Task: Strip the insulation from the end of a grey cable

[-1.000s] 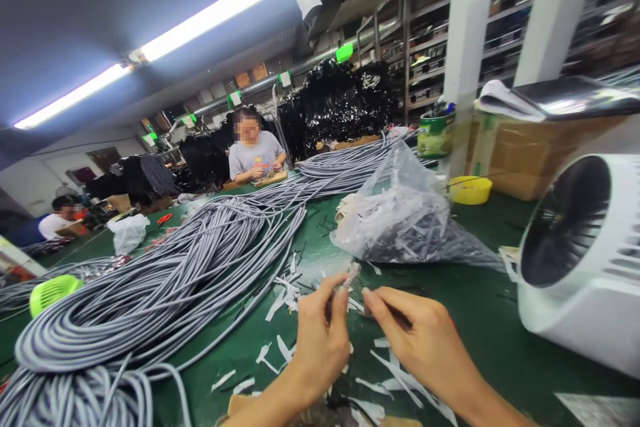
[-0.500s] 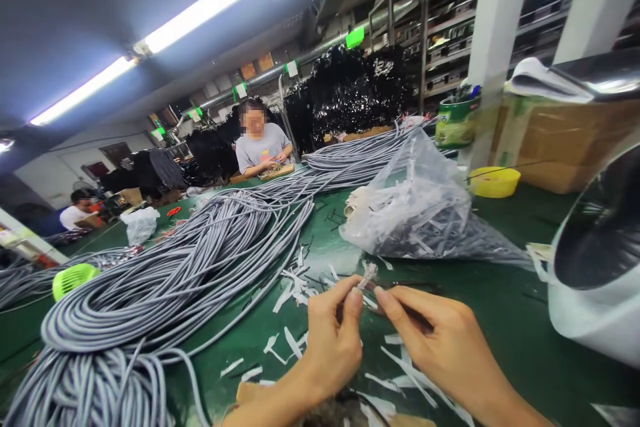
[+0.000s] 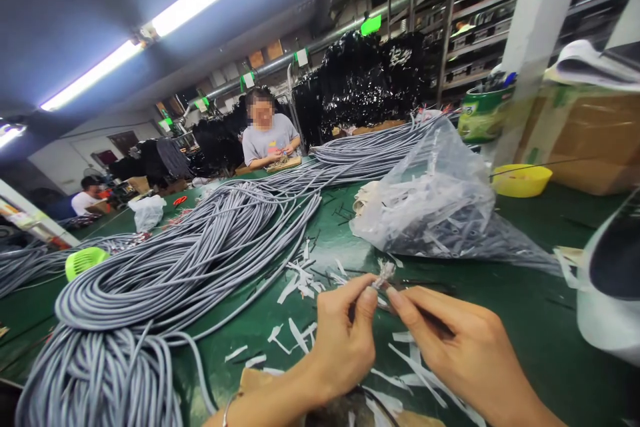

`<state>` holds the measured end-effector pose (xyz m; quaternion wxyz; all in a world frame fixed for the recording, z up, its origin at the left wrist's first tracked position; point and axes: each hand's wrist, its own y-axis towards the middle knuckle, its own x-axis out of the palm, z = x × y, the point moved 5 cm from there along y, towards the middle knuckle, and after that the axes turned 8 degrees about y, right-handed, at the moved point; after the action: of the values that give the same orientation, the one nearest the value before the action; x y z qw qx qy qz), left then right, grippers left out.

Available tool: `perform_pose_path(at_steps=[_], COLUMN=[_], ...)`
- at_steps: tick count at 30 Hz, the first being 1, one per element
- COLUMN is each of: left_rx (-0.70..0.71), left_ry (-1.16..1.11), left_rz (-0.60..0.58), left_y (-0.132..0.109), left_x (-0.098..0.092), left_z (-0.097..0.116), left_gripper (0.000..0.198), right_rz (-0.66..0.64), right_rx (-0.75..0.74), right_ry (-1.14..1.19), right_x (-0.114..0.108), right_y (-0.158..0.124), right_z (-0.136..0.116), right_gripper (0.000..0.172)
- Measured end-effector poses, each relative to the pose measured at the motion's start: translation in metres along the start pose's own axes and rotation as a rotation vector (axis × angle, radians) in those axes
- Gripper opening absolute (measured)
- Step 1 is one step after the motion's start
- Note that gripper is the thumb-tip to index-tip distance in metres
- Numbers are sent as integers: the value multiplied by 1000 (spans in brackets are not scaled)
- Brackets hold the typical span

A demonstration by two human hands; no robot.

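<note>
Green surface (image 3: 500, 320), workshop shelving behind. Frayed wire end (image 3: 384, 273) sits low centre, pinched in left hand (image 3: 345, 340) grip, thumb and forefinger clenched on it. Right hand (image 3: 450, 347) grip touches its base; what it holds, cannot tell. White scraps (image 3: 300, 280) around; grey cables (image 3: 190, 260) left; plastic bag (image 3: 435, 200) behind.

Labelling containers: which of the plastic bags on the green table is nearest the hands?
The big clear bag of scraps, just beyond the left hand and right hand; the small white bag lies far left.
</note>
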<state>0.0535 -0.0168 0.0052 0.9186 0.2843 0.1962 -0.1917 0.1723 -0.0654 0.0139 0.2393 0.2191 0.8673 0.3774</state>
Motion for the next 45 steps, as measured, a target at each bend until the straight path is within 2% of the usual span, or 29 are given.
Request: perform_pose_path(at_steps=[8,16,19,24,27,30,32,34,35,37,41,45], left_rx=[16,30,50,69,61,81,70,2,-41,-104,-103,-100], left_ry=[24,-41,-59,-104,-87,-62,-16,18,21,2,-53,-71], left_rz=[8,20,12,-18,-45,-86,-89,-57,-35,3,6,-13], left_y=[-1,-1,-1,-2,-3,-1,2,6,8,10,7,3], left_x=[1,1,1,1,3,5,6,4,3,1,0,1], left_z=[0,0,2,6,7,8,6,-1,-5,-12,-13,-8], left_gripper=[49,36,34,34,32,31,30,31,31,32,34,35], right_rz=[10,29,6,-141,-103,-28,27,62,70,63,57,67], right_rx=[-2,-101,-32,234,316,195,-15,-242,-310,-327,-219,-217], right_ry=[-118,-105,-62,195,316,183,12,-124,-173,-237,-266,-269], right_x=[0,-2,-3,6,7,3,-1,-3,-3,-2,-3,-4], right_y=[0,1,1,1,2,-1,-7,-15,-19,-19,-6,-1], right_z=[-3,-7,-2,11,12,4,-8,-19,-22,-22,-11,-8], right_gripper=[51,45,48,54,57,47,36,28,26,26,32,34])
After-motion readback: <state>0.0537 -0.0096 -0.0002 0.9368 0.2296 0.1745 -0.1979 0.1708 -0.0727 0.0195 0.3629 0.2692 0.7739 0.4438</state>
